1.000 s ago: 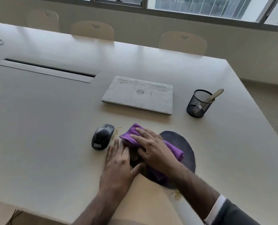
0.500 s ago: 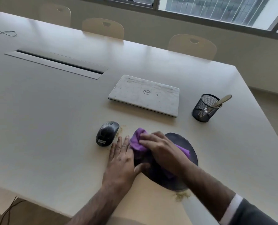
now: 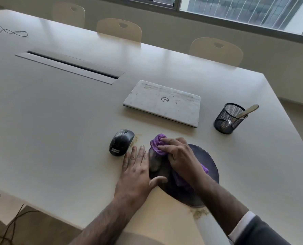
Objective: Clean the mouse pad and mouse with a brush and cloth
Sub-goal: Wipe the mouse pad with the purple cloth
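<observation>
Right hand [image 3: 180, 156], fingers closed on the bunched purple cloth [image 3: 158, 144], presses it onto the dark round mouse pad [image 3: 207, 161] at the near bench [image 3: 58, 138] edge; left hand [image 3: 137, 171] lies flat with fingers spread, thumb on the pad's left rim. Mouse [image 3: 122, 142] sits just left, untouched; brush [image 3: 248, 111] stands in the mesh cup [image 3: 228, 119]. Best practice here, I judge: keep the bracing hand firm, wipe with overlapping strokes outward, then sweep the crumbs [image 3: 199, 213] by the near rim.
</observation>
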Motion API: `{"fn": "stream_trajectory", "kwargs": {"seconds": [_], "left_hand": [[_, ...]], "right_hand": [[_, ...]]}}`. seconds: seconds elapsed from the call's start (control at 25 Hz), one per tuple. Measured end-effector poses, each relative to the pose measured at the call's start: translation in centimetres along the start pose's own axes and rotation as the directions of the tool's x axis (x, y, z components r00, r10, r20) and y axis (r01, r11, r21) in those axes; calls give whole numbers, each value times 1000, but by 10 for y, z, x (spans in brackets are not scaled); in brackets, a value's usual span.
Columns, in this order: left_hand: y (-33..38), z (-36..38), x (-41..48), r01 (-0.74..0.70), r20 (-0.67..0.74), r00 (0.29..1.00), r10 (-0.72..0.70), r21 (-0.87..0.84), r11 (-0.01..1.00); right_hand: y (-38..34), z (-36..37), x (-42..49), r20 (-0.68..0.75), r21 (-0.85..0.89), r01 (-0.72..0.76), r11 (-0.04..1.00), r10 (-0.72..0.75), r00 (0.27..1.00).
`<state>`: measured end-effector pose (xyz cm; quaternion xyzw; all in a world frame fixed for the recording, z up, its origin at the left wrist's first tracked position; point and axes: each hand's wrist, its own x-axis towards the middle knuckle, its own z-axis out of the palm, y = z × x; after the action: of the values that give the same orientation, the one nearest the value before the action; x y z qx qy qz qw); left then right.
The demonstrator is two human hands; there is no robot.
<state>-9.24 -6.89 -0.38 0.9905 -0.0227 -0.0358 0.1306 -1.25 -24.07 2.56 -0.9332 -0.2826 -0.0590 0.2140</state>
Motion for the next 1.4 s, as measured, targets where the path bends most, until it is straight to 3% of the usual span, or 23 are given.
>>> {"fn": "stream_trajectory", "kwargs": {"seconds": [0.08,0.24,0.36,0.48,0.52,0.72,0.76,0.88,0.92,1.08,1.16,1.24,1.28,1.4], "left_hand": [[0,1,-1,-23,-21,1000,23,1,1000],[-2,5,0,-40,37,999,37,95,995],[1,2,2,-11,48,999,9,33,999],[4,1,0,20,48,999,-21,17,1000],[4,0,0,26,51,998,-27,15,1000],[2,0,2,-5,82,997,1,50,999],[2,1,3,4,73,997,-6,36,999],[1,4,1,17,42,999,-18,28,999],[2,4,0,19,41,999,-19,22,1000],[4,-1,1,3,67,998,-5,30,1000],[4,0,1,0,48,999,-1,19,1000],[2,2,1,14,24,1000,-14,-1,1000],[2,2,0,19,23,1000,-19,-14,1000],[3,1,0,-2,24,1000,2,-16,1000]], "right_hand": [[-8,5,-8,-10,-12,1,1000,-1,1000],[-33,-11,-58,102,-60,312,948,-306,947],[-15,-4,-37,37,-30,248,968,-247,968],[5,8,-5,-103,34,-36,999,39,994],[2,9,-3,-113,36,-71,997,75,991],[-28,-2,-50,59,-80,297,952,-293,954],[-16,-3,-44,64,-115,278,954,-272,960],[18,-7,-13,-89,-69,-70,995,64,994],[14,-4,-12,-98,-58,-96,994,90,991],[-38,0,-49,80,-73,260,963,-254,964],[-20,-3,-33,47,-101,217,971,-213,976],[0,-4,-7,-71,-44,-16,999,13,997],[-1,-4,-2,-86,-18,-63,998,62,994],[-37,-2,-21,62,-85,205,975,-200,978]]}}
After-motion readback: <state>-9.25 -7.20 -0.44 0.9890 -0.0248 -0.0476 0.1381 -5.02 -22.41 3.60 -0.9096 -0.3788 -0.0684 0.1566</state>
